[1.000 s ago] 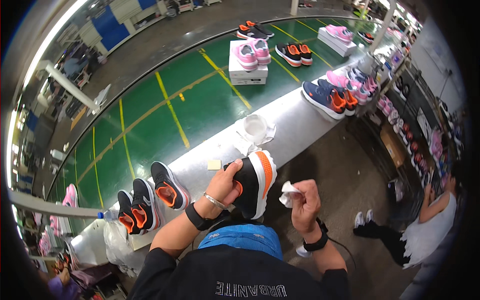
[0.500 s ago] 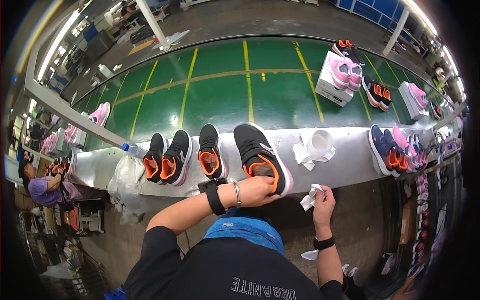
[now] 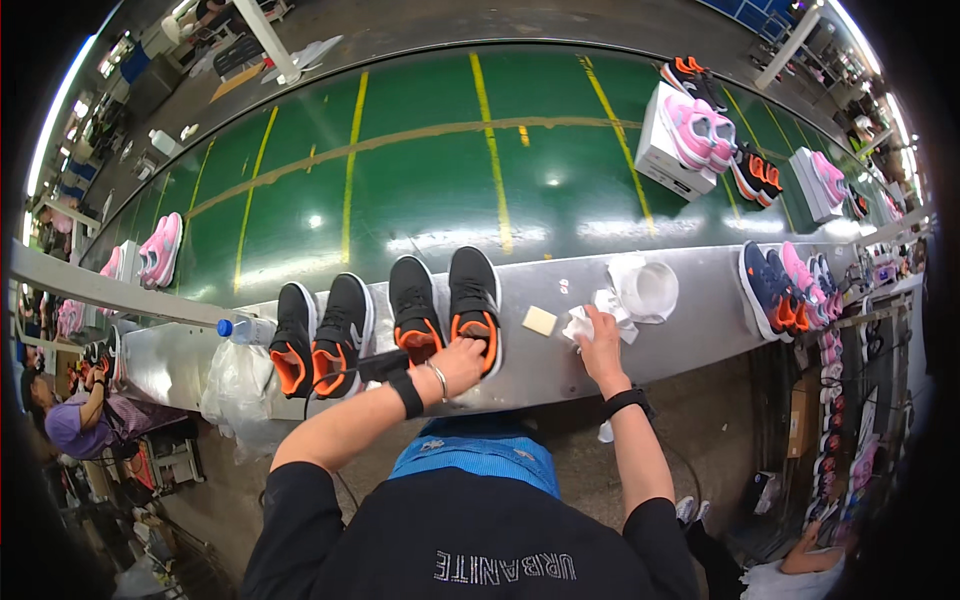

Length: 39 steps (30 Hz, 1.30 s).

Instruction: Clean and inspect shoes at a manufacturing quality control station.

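Observation:
A black sneaker [image 3: 474, 283] with an orange lining stands on the metal ledge, toe pointing away from me. My left hand [image 3: 460, 368] grips its heel end, fingers at the orange opening. Close on its left is a matching sneaker [image 3: 412, 290], and another black pair [image 3: 340, 312] stands farther left. To the right, my right hand [image 3: 602, 352] reaches down with thumb and fingers apart, the fingertips at a crumpled white cloth [image 3: 577, 326]. More white cloth lies around a round white container [image 3: 652, 290]. Between my hands is a cream-coloured block [image 3: 539, 320].
Beyond the metal ledge [image 3: 700, 345] runs a green, yellow-lined conveyor [image 3: 420, 190]. Pink sneakers [image 3: 695, 130] rest on a white box [image 3: 660, 165]. Several shoes [image 3: 775, 295] stand at right. A plastic bag [image 3: 240, 385] and bottle [image 3: 245, 328] are at left, near a co-worker [image 3: 75, 425].
My left hand has set the sneaker back beside its match, and the cream block shows. My right hand has carried its white cloth forward onto the ledge by the container. The view has shifted.

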Tool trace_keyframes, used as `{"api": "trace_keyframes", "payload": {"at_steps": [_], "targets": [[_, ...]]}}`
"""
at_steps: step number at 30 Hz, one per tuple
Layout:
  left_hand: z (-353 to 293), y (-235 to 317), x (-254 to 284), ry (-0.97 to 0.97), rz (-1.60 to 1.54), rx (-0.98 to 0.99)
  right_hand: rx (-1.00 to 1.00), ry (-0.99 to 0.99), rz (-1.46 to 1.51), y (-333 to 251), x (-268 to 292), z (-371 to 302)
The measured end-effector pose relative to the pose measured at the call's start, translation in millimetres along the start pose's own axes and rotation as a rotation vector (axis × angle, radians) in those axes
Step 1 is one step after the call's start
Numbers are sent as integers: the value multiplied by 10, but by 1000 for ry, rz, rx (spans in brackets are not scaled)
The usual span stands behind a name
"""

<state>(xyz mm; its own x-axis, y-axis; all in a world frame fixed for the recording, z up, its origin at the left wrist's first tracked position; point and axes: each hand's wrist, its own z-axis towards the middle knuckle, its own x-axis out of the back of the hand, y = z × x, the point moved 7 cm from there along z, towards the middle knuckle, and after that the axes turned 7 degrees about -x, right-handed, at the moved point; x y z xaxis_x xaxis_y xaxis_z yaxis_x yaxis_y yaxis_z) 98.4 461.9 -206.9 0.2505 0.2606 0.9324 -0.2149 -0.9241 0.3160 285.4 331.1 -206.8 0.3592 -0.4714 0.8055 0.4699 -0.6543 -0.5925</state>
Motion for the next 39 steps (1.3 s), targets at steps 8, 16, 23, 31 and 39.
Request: {"api": "trace_keyframes", "payload": {"at_steps": [8, 16, 23, 31, 39], "targets": [[-1288, -362, 29, 824, -654, 816, 595, -556, 130, -1682, -381, -696], [-1213, -624, -667, 672, -1139, 797, 631, -761, -322, -1785, -1319, -655], [-1184, -701, 259, 788, -1049, 771, 492, -1017, -306, -2135, -468, 652], [-1496, -559, 411, 764, -857, 1087, 592, -646, -747, -1916, -485, 2869], [-1963, -81, 495, 725, -525, 1522, 358, -151, -588, -1327, -766, 5150]]}}
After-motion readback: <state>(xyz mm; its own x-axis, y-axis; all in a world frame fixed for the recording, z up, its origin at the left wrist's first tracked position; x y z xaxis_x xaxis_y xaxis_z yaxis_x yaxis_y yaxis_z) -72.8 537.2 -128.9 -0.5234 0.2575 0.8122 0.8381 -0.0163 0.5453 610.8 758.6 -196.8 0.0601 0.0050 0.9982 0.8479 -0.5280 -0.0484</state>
